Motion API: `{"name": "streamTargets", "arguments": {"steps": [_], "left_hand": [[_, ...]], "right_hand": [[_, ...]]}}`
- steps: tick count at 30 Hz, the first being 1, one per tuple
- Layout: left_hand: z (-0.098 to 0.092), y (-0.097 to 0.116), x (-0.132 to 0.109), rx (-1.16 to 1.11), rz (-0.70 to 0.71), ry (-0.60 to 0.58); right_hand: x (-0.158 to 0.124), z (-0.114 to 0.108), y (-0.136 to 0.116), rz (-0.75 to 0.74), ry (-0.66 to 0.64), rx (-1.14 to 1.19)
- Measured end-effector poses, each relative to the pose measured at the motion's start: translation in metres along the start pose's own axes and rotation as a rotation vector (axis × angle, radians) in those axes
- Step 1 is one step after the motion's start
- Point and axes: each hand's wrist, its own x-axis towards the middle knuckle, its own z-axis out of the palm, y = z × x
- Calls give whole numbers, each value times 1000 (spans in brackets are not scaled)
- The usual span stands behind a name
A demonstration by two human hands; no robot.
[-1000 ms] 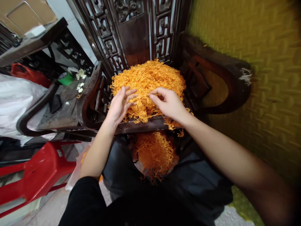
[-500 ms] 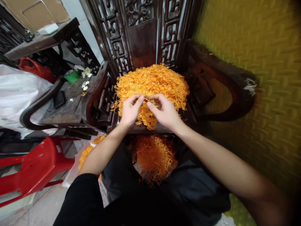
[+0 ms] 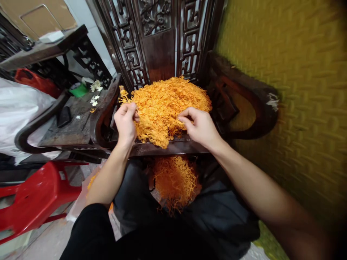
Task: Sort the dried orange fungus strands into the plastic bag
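Note:
A heap of small orange branching sprigs (image 3: 168, 103) lies on the seat of a dark carved wooden chair (image 3: 159, 54). At the heap's left edge, my left hand (image 3: 126, 121) is closed, with an orange sprig (image 3: 123, 94) sticking up beyond its fingers. My right hand (image 3: 202, 126) is over the right front of the heap, thumb and forefinger pinched together. What lies between those fingertips blends into the orange behind and I cannot make it out. Below the seat edge, between my knees, is another mass of orange strands (image 3: 175, 180).
Left of the chair stands a dark wooden side table (image 3: 67, 133) bearing a black phone-like object (image 3: 64, 116), a green container (image 3: 78, 90) and white flower-shaped pieces (image 3: 94, 100). A red plastic stool (image 3: 40, 195) is at lower left. The chair's curved armrest (image 3: 252, 90) bounds the right side.
My hands were together over the heap with a thin orange strand between them. Now they are apart, the left farther left with a sprig, the right slightly to the right.

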Motion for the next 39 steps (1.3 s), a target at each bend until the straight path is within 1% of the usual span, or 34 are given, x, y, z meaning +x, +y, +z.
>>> {"name": "streamTargets", "arguments": {"steps": [1,2,3,5,6,8,10,12,14,16,18,21,29,32,36,39], "left_hand": [[-4,0,2,-24,-28,-15],[-6,0,1,-42,-75,-87],[-5,0,-2,-58,-128,-194],[0,1,-13,-97,-215,-405],[4,2,-19,-121,-249,-478],[12,5,-31,-178,-317,-559],[19,6,-37,-227,-381,-610],[24,5,-40,-243,-423,-651],[27,2,-40,-221,-436,-680],[29,-1,-40,-187,-414,-695],[31,-2,-40,-141,-362,-683],[34,-2,-39,-44,-311,-606],[39,-8,-37,159,-316,-459],[39,-10,-39,278,-232,-424],[38,-6,-41,387,-100,-408],[37,-2,-41,334,-73,-474]], "right_hand": [[1,-3,2,67,14,99],[3,-6,4,144,19,227],[4,-7,4,224,11,368],[4,-7,3,369,-47,623],[4,-5,1,427,-86,717],[3,0,-2,517,-146,841],[2,7,-5,569,-160,901],[1,16,-7,598,-111,924],[-1,26,-8,628,-49,912],[-3,34,-9,627,-29,854],[-5,40,-10,585,-51,786],[-7,41,-11,528,-63,718],[-9,42,-17,424,-68,659],[-10,43,-17,424,-65,650],[-8,43,-10,462,-3,648],[-6,42,-2,418,2,523]]}}
